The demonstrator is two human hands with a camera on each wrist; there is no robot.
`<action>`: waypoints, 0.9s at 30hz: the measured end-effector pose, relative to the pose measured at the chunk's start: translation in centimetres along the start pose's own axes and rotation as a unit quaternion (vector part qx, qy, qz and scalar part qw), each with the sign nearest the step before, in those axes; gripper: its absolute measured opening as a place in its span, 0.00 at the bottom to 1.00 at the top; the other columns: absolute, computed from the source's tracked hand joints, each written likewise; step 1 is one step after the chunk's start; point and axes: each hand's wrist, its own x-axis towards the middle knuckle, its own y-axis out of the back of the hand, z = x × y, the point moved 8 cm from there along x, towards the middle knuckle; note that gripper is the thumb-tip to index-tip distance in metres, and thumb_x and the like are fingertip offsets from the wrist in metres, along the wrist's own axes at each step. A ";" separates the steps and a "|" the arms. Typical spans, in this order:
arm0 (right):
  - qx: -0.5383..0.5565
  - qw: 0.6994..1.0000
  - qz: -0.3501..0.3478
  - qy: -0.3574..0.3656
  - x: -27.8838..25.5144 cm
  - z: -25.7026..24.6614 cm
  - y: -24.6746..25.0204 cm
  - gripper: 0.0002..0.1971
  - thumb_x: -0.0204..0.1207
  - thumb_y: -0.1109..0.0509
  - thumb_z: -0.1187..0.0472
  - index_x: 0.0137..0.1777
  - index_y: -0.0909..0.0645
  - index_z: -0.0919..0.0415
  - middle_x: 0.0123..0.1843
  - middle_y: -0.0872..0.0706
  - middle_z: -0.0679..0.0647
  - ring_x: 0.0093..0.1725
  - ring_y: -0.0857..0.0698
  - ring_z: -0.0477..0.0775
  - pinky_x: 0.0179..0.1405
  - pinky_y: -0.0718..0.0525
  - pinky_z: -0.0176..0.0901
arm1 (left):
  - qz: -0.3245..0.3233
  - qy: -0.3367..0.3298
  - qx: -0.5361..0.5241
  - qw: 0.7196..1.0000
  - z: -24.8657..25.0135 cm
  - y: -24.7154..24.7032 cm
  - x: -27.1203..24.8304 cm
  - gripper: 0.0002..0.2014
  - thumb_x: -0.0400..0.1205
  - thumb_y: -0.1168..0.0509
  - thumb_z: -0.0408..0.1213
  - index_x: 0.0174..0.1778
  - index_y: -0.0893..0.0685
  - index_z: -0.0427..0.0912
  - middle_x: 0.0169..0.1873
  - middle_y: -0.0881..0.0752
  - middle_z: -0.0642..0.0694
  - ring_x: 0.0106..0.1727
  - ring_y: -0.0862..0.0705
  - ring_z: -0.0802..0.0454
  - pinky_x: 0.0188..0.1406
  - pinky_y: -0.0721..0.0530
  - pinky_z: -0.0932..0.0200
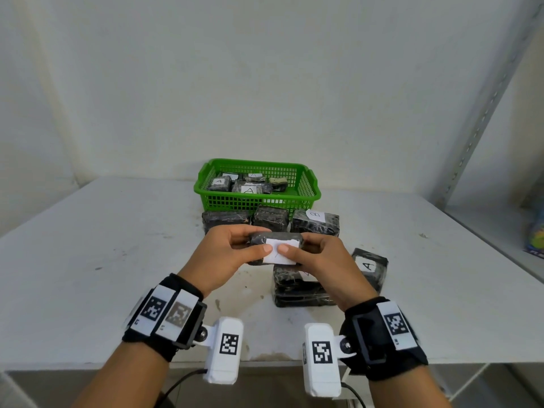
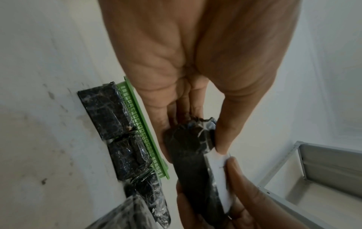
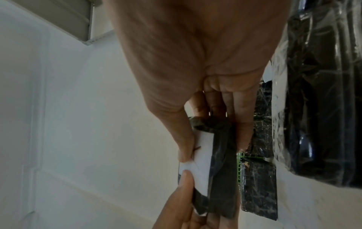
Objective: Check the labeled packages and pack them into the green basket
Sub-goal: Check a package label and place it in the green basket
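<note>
Both hands hold one black wrapped package (image 1: pixel 276 241) above the table, its white label (image 1: pixel 281 251) facing me. My left hand (image 1: pixel 235 251) grips its left end and my right hand (image 1: pixel 315 254) its right end, both thumbs pressed on the label. The wrist views show the same package (image 2: pixel 190 156) (image 3: pixel 219 170) pinched between thumbs and fingers. The letter on the label is covered by the thumbs. Behind stands the green basket (image 1: pixel 306 198) with several labeled packages inside, some marked A.
Three black packages line the basket's front, the right one marked B (image 1: pixel 316 222). A package marked A (image 1: pixel 369 267) and a stack of others (image 1: pixel 297 290) lie under and right of my right hand. A metal shelf frame (image 1: pixel 485 113) stands at the right.
</note>
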 end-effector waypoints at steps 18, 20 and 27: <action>0.090 0.994 0.012 -0.056 1.0 0.2 -0.3 0.16 0.82 0.24 0.57 0.63 0.11 0.68 0.62 0.09 0.68 0.57 0.06 0.63 0.60 0.08 0.47 | 0.030 -0.067 0.055 0.996 1.2 0.1 0.2 0.20 0.72 0.21 0.27 0.57 0.12 0.48 0.53 0.09 0.52 0.57 0.12 0.56 0.57 0.13 0.60; 0.113 0.993 0.021 -0.035 1.0 -0.1 -0.1 0.15 0.82 0.24 0.61 0.63 0.12 0.71 0.61 0.08 0.69 0.58 0.07 0.62 0.58 0.09 0.42 | 0.035 -0.038 0.018 0.998 0.5 0.0 0.3 0.20 0.74 0.22 0.32 0.61 0.13 0.48 0.57 0.10 0.52 0.61 0.13 0.55 0.61 0.14 0.57; 0.111 0.994 0.007 -0.008 0.8 -0.3 0.0 0.17 0.79 0.21 0.62 0.64 0.12 0.69 0.59 0.06 0.62 0.62 0.08 0.60 0.62 0.10 0.46 | 0.056 0.046 -0.114 0.991 -1.0 -0.1 0.2 0.13 0.78 0.26 0.30 0.58 0.12 0.32 0.50 0.08 0.38 0.53 0.09 0.43 0.57 0.11 0.47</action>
